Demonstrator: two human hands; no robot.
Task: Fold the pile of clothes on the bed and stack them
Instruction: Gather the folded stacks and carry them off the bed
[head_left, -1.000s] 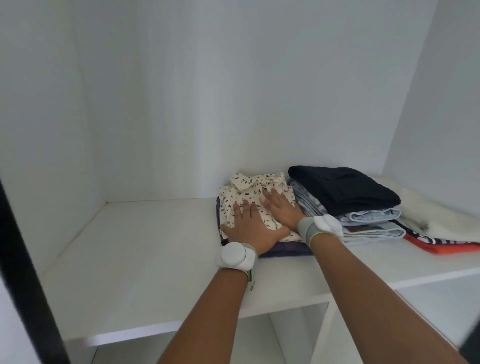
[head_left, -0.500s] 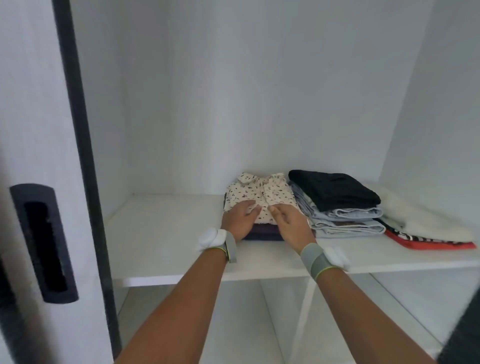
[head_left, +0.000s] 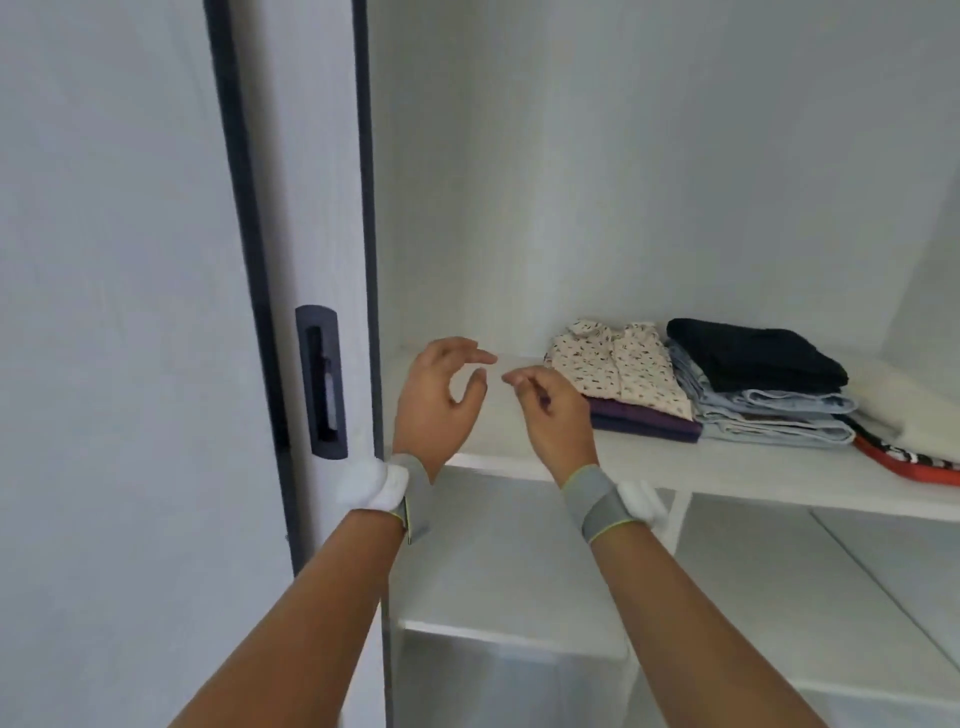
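A folded cream patterned shirt (head_left: 621, 366) lies on a folded purple garment (head_left: 644, 422) on the white wardrobe shelf (head_left: 701, 465). To its right stands a stack of folded pale blue clothes (head_left: 779, 418) topped by a black garment (head_left: 756, 353). My left hand (head_left: 441, 400) and my right hand (head_left: 553, 410) hover in front of the shelf, left of the shirt, touching nothing. Both have loosely curled fingers and hold nothing.
A white fluffy item (head_left: 904, 400) lies over a red and striped piece (head_left: 909, 460) at the far right of the shelf. A sliding door with a dark recessed handle (head_left: 322, 382) stands at the left. Lower white shelves (head_left: 519, 618) sit below.
Both hands have come off the patterned shirt and drawn back to the left, away from the stack. The view has pulled back, bringing the sliding door into sight.
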